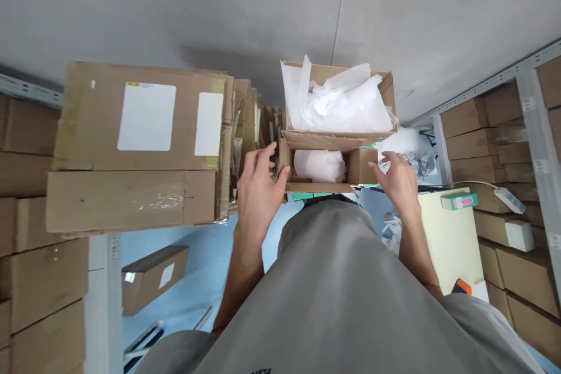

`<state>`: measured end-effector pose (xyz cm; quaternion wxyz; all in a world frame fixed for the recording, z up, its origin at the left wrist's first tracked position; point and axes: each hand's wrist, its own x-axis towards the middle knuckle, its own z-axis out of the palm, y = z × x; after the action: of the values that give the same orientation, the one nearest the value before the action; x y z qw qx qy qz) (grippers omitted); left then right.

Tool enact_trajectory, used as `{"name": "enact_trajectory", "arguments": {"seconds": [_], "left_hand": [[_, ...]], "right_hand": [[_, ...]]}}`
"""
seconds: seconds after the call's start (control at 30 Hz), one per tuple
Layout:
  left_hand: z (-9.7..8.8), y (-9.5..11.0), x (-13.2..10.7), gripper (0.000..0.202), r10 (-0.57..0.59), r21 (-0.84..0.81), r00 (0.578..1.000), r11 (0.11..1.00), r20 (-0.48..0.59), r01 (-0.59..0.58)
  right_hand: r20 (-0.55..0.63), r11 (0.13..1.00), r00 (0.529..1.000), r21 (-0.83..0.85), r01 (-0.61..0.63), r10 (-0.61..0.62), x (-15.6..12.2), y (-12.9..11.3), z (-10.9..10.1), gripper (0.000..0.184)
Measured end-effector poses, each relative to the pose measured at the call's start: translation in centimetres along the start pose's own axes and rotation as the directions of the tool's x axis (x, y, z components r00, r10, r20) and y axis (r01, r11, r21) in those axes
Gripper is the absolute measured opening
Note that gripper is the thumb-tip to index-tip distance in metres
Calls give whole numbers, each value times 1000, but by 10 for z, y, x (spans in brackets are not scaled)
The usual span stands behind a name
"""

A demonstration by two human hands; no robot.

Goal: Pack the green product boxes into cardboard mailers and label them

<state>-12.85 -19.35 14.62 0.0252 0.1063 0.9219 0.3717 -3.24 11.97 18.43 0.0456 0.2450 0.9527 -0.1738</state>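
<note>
A small open cardboard box [326,187] with white wrapping paper [319,165] inside sits in front of me at waist height. My left hand [258,187] grips its left side flap, fingers curled round the edge. My right hand [397,178] presses against the box's right flap with fingers partly bent. Behind it stands a larger open box [335,139] stuffed with crumpled white paper [339,102].
Large taped cartons with white labels [140,146] stack at my left, flattened cardboard [248,128] beside them. Shelves of brown boxes [504,187] stand on the right. A pale yellow table [451,239] holds a small green-and-pink box [459,201]. A carton [153,274] lies on the blue floor.
</note>
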Motion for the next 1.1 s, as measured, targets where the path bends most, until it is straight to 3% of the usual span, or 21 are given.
{"name": "enact_trajectory", "arguments": {"seconds": [0.13, 0.3, 0.43, 0.6, 0.73, 0.9, 1.0, 1.1], "left_hand": [[1, -6, -3, 53, -38, 13, 999, 999, 8, 38], [-1, 0, -5, 51, 27, 8, 1000, 1000, 11, -27], [6, 26, -16, 52, 95, -23, 995, 995, 14, -95], [39, 79, -44, 50, 187, -12, 979, 982, 84, -186], [92, 130, -75, 47, 318, 15, 932, 946, 175, -325], [193, 198, -119, 45, 430, -16, 842, 893, 326, -450], [264, 243, -145, 46, 469, -48, 749, 860, 469, -508], [328, 289, -172, 46, 506, -89, 621, 813, 598, -576]], "right_hand": [[100, 984, 989, 125, -126, 113, -11, 16, 19, 32], [41, 941, 979, 271, -201, 197, -46, 20, 22, 37], [-37, 908, 965, 350, -232, 261, -78, 38, 15, 45], [-78, 857, 943, 446, -257, 324, -122, 96, 3, 52], [-100, 789, 902, 532, -308, 420, -165, 166, -5, 58], [-114, 681, 819, 625, -381, 562, -233, 270, -8, 62], [-135, 629, 735, 633, -452, 664, -277, 328, -6, 55], [-143, 554, 623, 635, -538, 769, -316, 375, -2, 48]]}}
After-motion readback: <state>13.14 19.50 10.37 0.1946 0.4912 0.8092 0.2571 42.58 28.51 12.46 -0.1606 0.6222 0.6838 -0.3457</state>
